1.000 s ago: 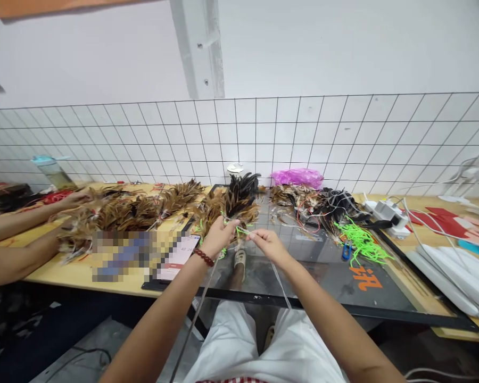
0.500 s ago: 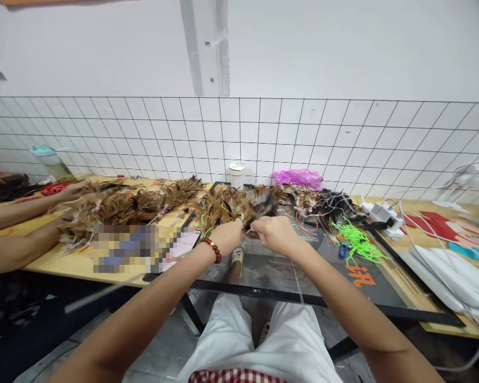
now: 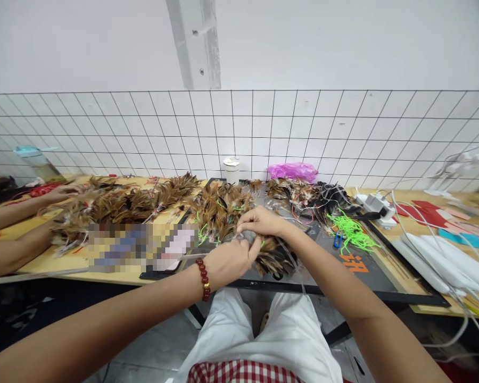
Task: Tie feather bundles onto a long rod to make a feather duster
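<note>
My left hand [image 3: 230, 261] and right hand [image 3: 261, 221] meet, fingers closed on a brown feather bundle [image 3: 276, 259] that fans out under my right wrist, near the table's [image 3: 321, 266] front edge. Just beyond lie loose feathers [image 3: 219, 210]; rightward, green strings [image 3: 354, 233] beside a blue tool [image 3: 337, 241]; farther back, a white cup [image 3: 232, 171].

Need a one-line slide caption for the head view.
Left hand and right hand together at a feather bunch, green cords lying to the right.
</note>
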The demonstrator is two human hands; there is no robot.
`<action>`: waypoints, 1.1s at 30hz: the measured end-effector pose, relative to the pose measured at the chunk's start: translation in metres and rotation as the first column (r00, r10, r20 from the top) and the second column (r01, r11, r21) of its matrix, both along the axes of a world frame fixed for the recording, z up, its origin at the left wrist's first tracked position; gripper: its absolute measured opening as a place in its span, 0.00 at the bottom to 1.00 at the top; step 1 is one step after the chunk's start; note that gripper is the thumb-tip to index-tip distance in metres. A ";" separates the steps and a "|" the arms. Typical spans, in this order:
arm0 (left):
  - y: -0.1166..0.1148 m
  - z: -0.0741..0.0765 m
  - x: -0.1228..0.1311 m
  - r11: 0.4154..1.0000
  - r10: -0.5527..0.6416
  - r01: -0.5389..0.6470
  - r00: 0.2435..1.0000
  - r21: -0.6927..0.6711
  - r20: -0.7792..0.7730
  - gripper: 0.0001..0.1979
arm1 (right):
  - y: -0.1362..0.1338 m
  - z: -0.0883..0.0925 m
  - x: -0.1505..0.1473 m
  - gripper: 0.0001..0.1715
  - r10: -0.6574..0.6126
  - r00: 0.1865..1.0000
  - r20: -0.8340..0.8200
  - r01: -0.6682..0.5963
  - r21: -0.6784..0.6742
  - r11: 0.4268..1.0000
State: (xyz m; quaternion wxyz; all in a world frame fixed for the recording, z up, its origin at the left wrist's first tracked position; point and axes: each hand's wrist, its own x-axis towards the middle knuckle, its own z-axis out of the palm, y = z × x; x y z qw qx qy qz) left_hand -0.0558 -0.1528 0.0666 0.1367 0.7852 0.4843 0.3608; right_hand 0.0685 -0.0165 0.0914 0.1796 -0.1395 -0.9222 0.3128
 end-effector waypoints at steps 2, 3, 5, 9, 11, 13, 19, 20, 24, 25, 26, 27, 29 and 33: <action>-0.004 -0.001 0.005 0.999 -0.019 0.019 1.000 -0.050 -0.004 0.09 | 0.004 -0.001 -0.004 0.11 0.068 0.997 0.044 -0.066 -0.051 0.997; -0.007 0.001 0.004 0.997 -0.014 0.013 1.000 -0.079 -0.007 0.09 | 0.008 -0.002 -0.003 0.10 0.079 0.995 0.066 -0.074 -0.079 0.994; -0.011 0.011 -0.002 0.988 -0.006 0.007 1.000 -0.151 0.007 0.12 | 0.019 -0.007 0.008 0.11 0.042 0.994 0.096 -0.026 -0.167 0.986; -0.011 0.045 -0.030 0.922 -0.018 0.078 0.987 -0.378 0.160 0.12 | 0.038 -0.025 0.055 0.11 -0.110 0.982 0.152 0.171 -0.477 0.862; -0.003 0.057 -0.045 0.880 0.091 0.083 0.937 -0.468 0.338 0.14 | 0.039 -0.033 0.080 0.12 -0.132 0.975 0.178 0.206 -0.509 0.836; 0.008 0.059 -0.055 0.833 0.265 0.074 0.816 -0.548 0.514 0.17 | 0.036 -0.038 0.100 0.16 -0.086 0.966 0.243 0.203 -0.512 0.835; 0.043 0.033 -0.051 0.829 0.362 0.226 0.480 -0.511 0.799 0.25 | 0.023 -0.025 0.113 0.25 -0.030 0.925 0.379 0.170 -0.340 0.925; 0.047 0.029 -0.045 0.838 0.349 0.242 0.451 -0.489 0.821 0.25 | 0.020 -0.020 0.105 0.28 -0.110 0.947 0.302 0.209 -0.317 0.925; 0.055 0.016 -0.021 0.810 0.302 0.382 0.380 -0.446 0.874 0.23 | 0.004 -0.013 0.060 0.40 -0.264 0.954 -0.139 0.149 -0.544 0.826; 0.056 0.014 -0.018 0.789 0.292 0.435 0.354 -0.433 0.888 0.24 | -0.001 -0.014 0.049 0.37 -0.243 0.952 -0.185 0.069 -0.644 0.762; 0.058 0.012 -0.016 0.771 0.284 0.487 0.315 -0.411 0.906 0.24 | -0.006 -0.016 0.040 0.33 -0.211 0.960 -0.184 0.006 -0.739 0.674; 0.059 0.010 -0.016 0.754 0.280 0.533 0.267 -0.383 0.922 0.24 | -0.010 -0.019 0.033 0.28 -0.180 0.970 -0.161 -0.029 -0.818 0.575; 0.062 0.006 -0.020 0.730 0.280 0.601 0.170 -0.324 0.945 0.23 | -0.015 -0.025 0.025 0.21 -0.177 0.979 -0.100 -0.020 -0.913 0.406; 0.063 -0.003 -0.034 0.655 0.297 0.701 0.105 -0.282 0.949 0.24 | -0.012 -0.034 0.020 0.18 -0.448 0.887 -0.116 0.056 -0.934 0.352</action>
